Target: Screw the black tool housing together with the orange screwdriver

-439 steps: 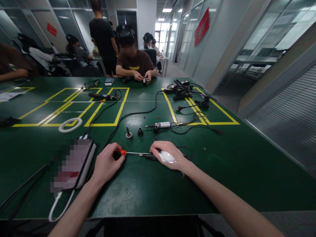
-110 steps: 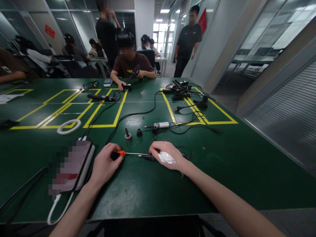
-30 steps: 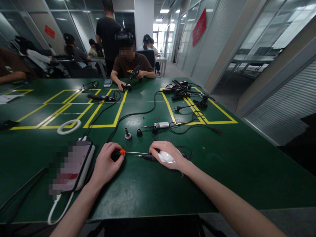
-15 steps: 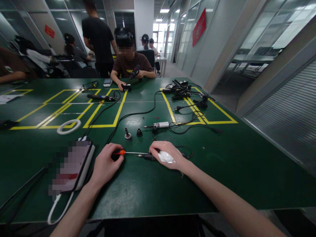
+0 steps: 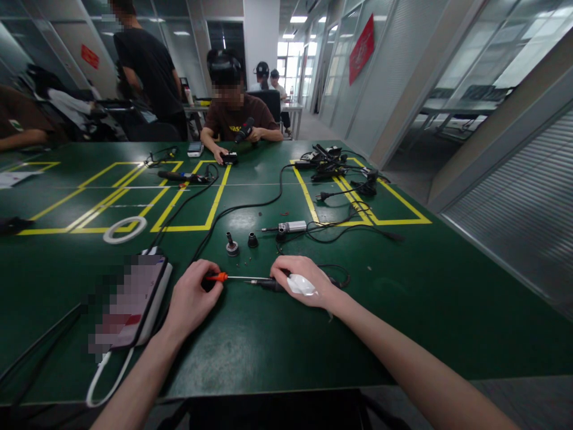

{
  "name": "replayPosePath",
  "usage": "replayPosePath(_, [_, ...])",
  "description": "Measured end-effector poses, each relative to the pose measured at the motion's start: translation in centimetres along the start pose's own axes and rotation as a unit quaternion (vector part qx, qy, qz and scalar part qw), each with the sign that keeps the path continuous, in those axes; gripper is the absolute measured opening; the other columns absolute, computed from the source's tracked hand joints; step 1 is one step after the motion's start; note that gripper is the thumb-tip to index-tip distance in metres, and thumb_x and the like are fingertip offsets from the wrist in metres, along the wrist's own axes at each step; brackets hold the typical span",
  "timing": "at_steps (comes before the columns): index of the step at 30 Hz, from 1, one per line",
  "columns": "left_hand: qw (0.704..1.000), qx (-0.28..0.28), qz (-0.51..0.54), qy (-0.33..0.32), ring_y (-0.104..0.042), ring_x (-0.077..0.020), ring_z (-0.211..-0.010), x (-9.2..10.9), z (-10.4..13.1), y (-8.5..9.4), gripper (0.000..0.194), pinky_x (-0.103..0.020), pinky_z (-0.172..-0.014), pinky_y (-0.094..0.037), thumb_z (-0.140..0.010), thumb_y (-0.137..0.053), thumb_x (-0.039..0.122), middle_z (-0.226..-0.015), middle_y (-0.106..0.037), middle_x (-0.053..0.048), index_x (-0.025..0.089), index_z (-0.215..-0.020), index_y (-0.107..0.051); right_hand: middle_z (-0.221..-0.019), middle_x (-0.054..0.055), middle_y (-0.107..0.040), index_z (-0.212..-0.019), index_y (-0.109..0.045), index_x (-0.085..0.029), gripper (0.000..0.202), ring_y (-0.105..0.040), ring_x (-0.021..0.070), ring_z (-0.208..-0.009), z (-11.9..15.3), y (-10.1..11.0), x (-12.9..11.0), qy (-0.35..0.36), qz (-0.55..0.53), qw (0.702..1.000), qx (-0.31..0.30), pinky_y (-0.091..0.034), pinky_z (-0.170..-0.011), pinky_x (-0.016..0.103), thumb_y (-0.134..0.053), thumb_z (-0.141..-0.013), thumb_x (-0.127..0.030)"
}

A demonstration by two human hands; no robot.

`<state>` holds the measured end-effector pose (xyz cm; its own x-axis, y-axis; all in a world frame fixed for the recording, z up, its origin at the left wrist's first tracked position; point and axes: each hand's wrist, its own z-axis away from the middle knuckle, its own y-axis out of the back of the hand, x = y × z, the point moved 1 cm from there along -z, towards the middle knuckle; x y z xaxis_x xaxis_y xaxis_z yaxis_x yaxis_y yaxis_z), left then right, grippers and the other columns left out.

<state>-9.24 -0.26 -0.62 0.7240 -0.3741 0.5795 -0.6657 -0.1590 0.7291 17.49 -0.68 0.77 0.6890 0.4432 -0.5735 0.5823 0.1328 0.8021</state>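
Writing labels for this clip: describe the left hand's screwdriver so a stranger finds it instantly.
On the green table, look to the near side, between the left hand and right hand. The screwdriver spans this gap, its handle end inside the left hand. Its orange part sets it apart from the black tool close by and the silver tool beyond.

Green tabletop [image 5: 416, 322], yellow tape [image 5: 183, 229]

A screened device [image 5: 136, 298] lies left of the left hand [image 5: 197, 294], a white tape roll [image 5: 106, 235] beyond. Past the right hand [image 5: 299, 270]: a silver-barrelled tool [image 5: 294, 227], then a bundled power cord [image 5: 365, 189]. Between and beyond the hands, a black conical cap [image 5: 253, 240].
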Motion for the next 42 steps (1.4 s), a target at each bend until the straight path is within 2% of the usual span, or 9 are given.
replayPosePath(7, [1.0, -0.002, 0.004, -0.002, -0.068, -0.023, -0.083, 0.05, -0.05, -0.03, 0.008, -0.033, -0.075, -0.053, -0.078, -0.058, 0.023, -0.087, -0.071, -0.005, 0.022, -0.082, -0.065, -0.082, 0.003, -0.07, -0.078, -0.067, -0.018, 0.023, -0.062, 0.0162, -0.074, -0.07, 0.05, -0.1, -0.005, 0.001, 1.0, -0.005, -0.04, -0.072, 0.027, -0.056, -0.098, -0.015])
replayPosePath(16, [1.0, -0.009, 0.001, -0.003, -0.069, -0.0248, -0.091, 0.24, -0.06, 0.15, 0.01, -0.037, -0.085, -0.055, -0.079, -0.058, 0.026, -0.091, -0.072, -0.005, 0.024, -0.081, -0.068, -0.079, 0.002, -0.069, -0.077, -0.066, -0.018, 0.023, -0.061, 0.0152, -0.072, -0.09, 0.06, -0.07, -0.001, 0.003, 1.0, -0.004, -0.039, -0.07, 0.026, -0.056, -0.098, -0.015])
replayPosePath(21, [1.0, 0.012, -0.013, -0.004, -0.068, -0.0225, -0.085, 0.41, 0.02, 0.1, 0.014, -0.033, -0.076, -0.055, -0.08, -0.058, 0.031, -0.09, -0.066, -0.004, 0.023, -0.082, -0.07, -0.079, 0.002, -0.069, -0.077, -0.067, -0.018, 0.023, -0.06, 0.0151, -0.072, -0.11, 0.06, -0.06, 0.003, 0.002, 1.0, -0.003, -0.039, -0.07, 0.026, -0.056, -0.097, -0.015])
replayPosePath(24, [1.0, 0.002, -0.015, 0.001, -0.068, -0.0211, -0.079, 0.5, 0.04, 0.03, 0.014, -0.032, -0.069, -0.054, -0.08, -0.057, 0.031, -0.087, -0.065, -0.003, 0.023, -0.08, -0.069, -0.081, 0.003, -0.07, -0.077, -0.067, -0.018, 0.024, -0.061, 0.0156, -0.073, -0.11, 0.04, -0.1, -0.002, 0.005, 1.0, -0.005, -0.04, -0.071, 0.026, -0.056, -0.098, -0.015])
replayPosePath(29, [1.0, -0.002, 0.005, 0.013, -0.066, -0.0212, -0.077, 0.3, -0.07, 0.03, 0.011, -0.032, -0.071, -0.054, -0.076, -0.06, 0.027, -0.088, -0.067, -0.002, 0.024, -0.085, -0.065, -0.082, 0.003, -0.071, -0.078, -0.067, -0.018, 0.023, -0.063, 0.0158, -0.074, -0.06, 0.02, -0.04, -0.006, 0.009, 1.0, -0.009, -0.04, -0.072, 0.026, -0.055, -0.098, -0.014])
replayPosePath(37, [1.0, -0.01, -0.003, 0.011, -0.063, -0.02, -0.072, 0.43, -0.12, 0.14, 0.002, -0.031, -0.066, -0.049, -0.077, -0.06, 0.024, -0.08, -0.063, 0.0, 0.024, -0.077, -0.058, -0.082, 0.004, -0.07, -0.077, -0.067, -0.018, 0.024, -0.063, 0.0162, -0.074, -0.06, 0.06, -0.09, -0.008, 0.008, 1.0, -0.012, -0.04, -0.071, 0.027, -0.054, -0.098, -0.015])
replayPosePath(42, [1.0, -0.015, 0.005, 0.001, -0.064, -0.0212, -0.079, 0.26, -0.05, 0.04, 0.004, -0.032, -0.072, -0.05, -0.081, -0.059, 0.024, -0.082, -0.065, -0.002, 0.023, -0.077, -0.06, -0.082, 0.003, -0.07, -0.078, -0.067, -0.018, 0.023, -0.062, 0.0157, -0.074, -0.12, 0.05, -0.1, -0.008, 0.012, 1.0, -0.012, -0.04, -0.072, 0.026, -0.055, -0.098, -0.015])
